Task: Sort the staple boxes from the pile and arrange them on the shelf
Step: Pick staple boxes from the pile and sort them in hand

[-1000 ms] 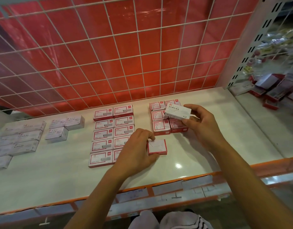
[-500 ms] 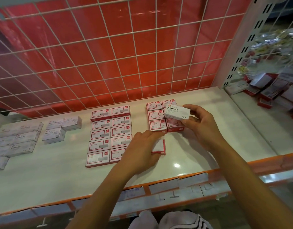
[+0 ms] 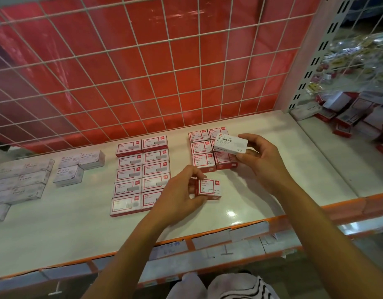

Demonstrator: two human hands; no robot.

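Observation:
My left hand (image 3: 182, 190) grips a small red-and-white box (image 3: 209, 188) on the white shelf (image 3: 67, 229), just in front of a block of like red boxes (image 3: 202, 147). My right hand (image 3: 264, 162) holds a white box marked STAPLES (image 3: 230, 143) in the air above that block's right side. A larger two-column block of red boxes (image 3: 141, 173) lies left of my left hand. White boxes (image 3: 80, 167) sit in groups further left (image 3: 20, 182).
A white wire grid (image 3: 143, 72) over a red backing closes the shelf's rear. A perforated upright (image 3: 309, 55) divides off the right bay, where a loose pile of mixed boxes (image 3: 354, 117) lies. An orange-edged front rail (image 3: 229, 234) carries label strips.
My left hand has turned the small red box so its printed face shows upward. My right hand keeps the white box in about the same place.

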